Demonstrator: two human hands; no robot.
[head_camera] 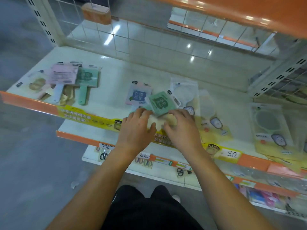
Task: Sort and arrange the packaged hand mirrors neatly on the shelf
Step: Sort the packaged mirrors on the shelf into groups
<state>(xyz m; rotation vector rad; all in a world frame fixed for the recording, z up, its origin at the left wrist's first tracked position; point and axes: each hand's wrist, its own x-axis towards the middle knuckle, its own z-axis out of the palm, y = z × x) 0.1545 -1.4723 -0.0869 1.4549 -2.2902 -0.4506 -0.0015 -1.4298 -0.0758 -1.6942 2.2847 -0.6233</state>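
Far off to the left of both hands, a loose heap of packaged mirrors (63, 82) lies near the shelf's front edge, pink, beige and green packs overlapping, handles pointing outward, and that pile looks one nudge away from sliding over the orange lip (29, 103). Coming in closer, the left hand (137, 128) sits right at the shelf (116, 75) edge, fingers curled down onto a cream-coloured pack (153, 121) that is mostly hidden beneath both hands. Just beyond the knuckles lies a pink pack with a blue label (138, 95), and tilted across it, touching the fingertips, a green pack (162, 103) sits crooked on top. The right hand (181, 128) mirrors the left, fingers bent and pressing on the same cream pack from the other side, so both are gripping it, though blur keeps me from seeing exactly how. Here's the risk as I judge it: the grip is at the very brink of the shelf, so a slip sends the pack to the floor; and lifting it could drag that green one askew or off the pink. Out to the right of the hands, clear bags holding round mirrors (184, 90) overlap loosely, and a further one (269, 123) lies well apart; a wide sweep of the right forearm could scatter them.
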